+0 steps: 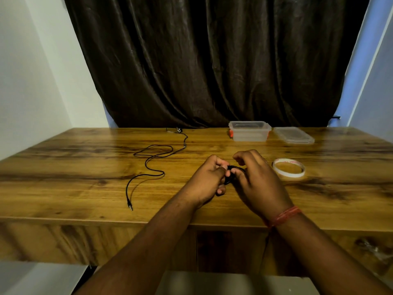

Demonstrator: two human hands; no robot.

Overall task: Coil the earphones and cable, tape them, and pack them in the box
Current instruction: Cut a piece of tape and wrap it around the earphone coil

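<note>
Both hands meet over the middle of the wooden table (85,188). My left hand (209,178) and my right hand (255,177) pinch a small black coiled cable (230,168) between their fingertips; most of the coil is hidden by the fingers. Black earphones (156,154) lie uncoiled on the table to the left, their plug (130,206) near the front edge and the earbuds (178,130) at the back. A roll of white tape (288,168) lies flat just right of my right hand. The clear plastic box (249,130) stands open at the back.
The box's clear lid (293,135) lies flat to the right of the box. A dark curtain (212,60) hangs behind the table. White walls close in on both sides. A red thread is tied around my right wrist.
</note>
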